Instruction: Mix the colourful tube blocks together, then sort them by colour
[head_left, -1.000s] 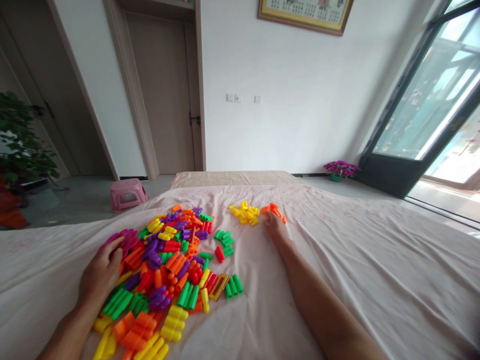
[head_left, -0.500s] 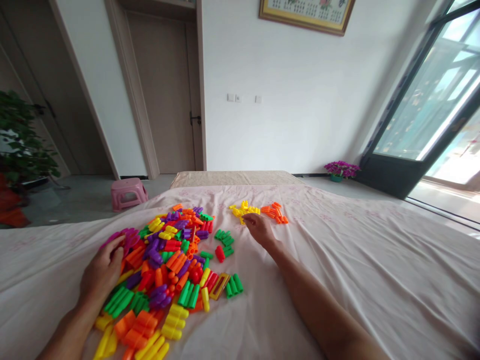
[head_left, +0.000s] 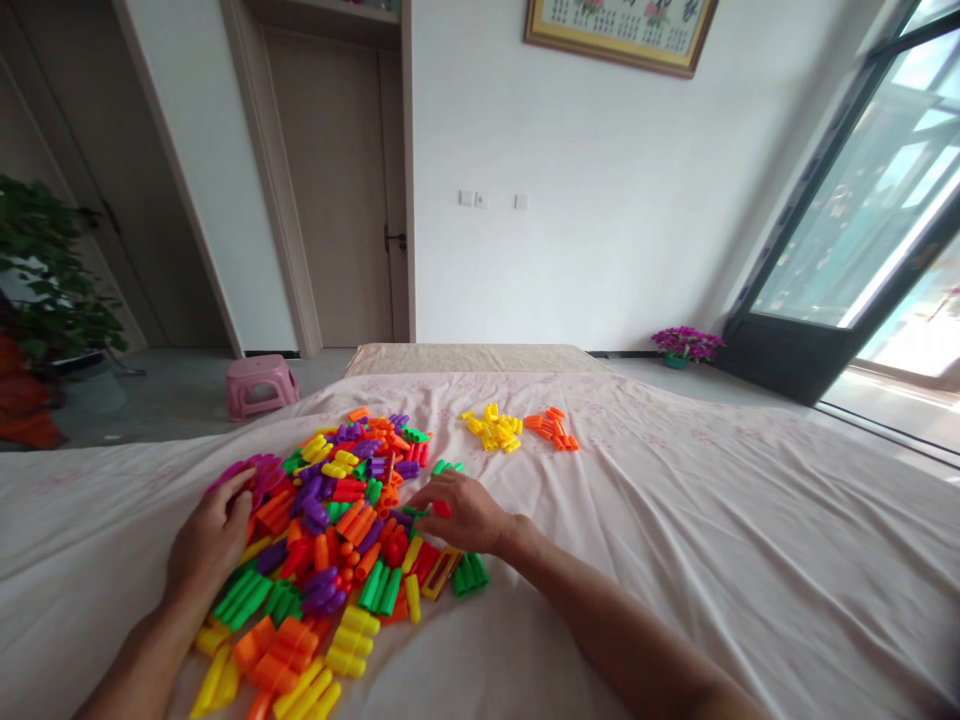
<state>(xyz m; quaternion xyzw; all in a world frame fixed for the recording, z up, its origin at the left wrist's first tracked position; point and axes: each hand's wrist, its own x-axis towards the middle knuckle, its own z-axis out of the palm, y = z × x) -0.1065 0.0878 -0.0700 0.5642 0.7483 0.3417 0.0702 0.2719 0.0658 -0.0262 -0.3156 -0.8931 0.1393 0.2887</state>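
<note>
A big mixed pile of plastic pieces (head_left: pixel 322 540) in orange, green, purple, red and yellow lies on the left part of the cloth. At its left edge my left hand (head_left: pixel 214 530) has its fingers bent together at a magenta piece (head_left: pixel 262 478). My right hand (head_left: pixel 461 510) reaches over the right side of the pile, thumb and fingers apart, above green pieces; a red piece (head_left: pixel 441 509) shows under its fingers. Farther back are a small group of yellow pieces (head_left: pixel 495 430) and, right beside it, a group of orange pieces (head_left: pixel 553 428).
The pale flowered cloth (head_left: pixel 712 500) covers the surface in wrinkles. Beyond it are a pink stool (head_left: pixel 262 385), a leafy plant (head_left: pixel 56 270), a pot of magenta flowers (head_left: pixel 686 343) and a closed door (head_left: pixel 330 190).
My right hand has moved from the yellow group back toward me and left, to the pile's right side. The yellow group shows more fully. My left hand has stayed at the magenta piece.
</note>
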